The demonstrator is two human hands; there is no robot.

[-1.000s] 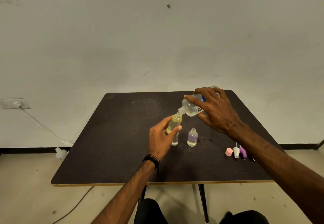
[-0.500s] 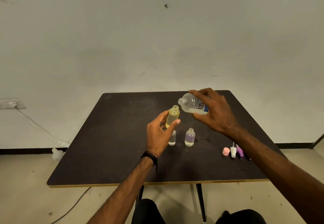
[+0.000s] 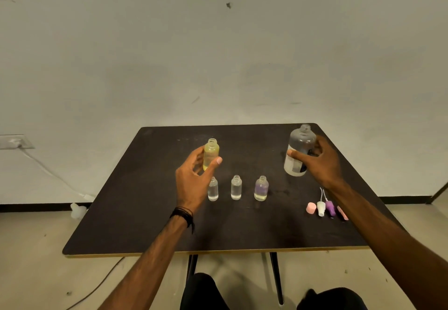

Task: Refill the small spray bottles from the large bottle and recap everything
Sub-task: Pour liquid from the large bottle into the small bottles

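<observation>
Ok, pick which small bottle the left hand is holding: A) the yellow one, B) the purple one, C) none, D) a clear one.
A: the left hand grips the yellow bottle above the table, while the purple bottle and two clear ones stand untouched.

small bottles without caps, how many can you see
4: yellow bottle held in the left hand; two clear bottles and a purple bottle standing in a row on the table.
</observation>
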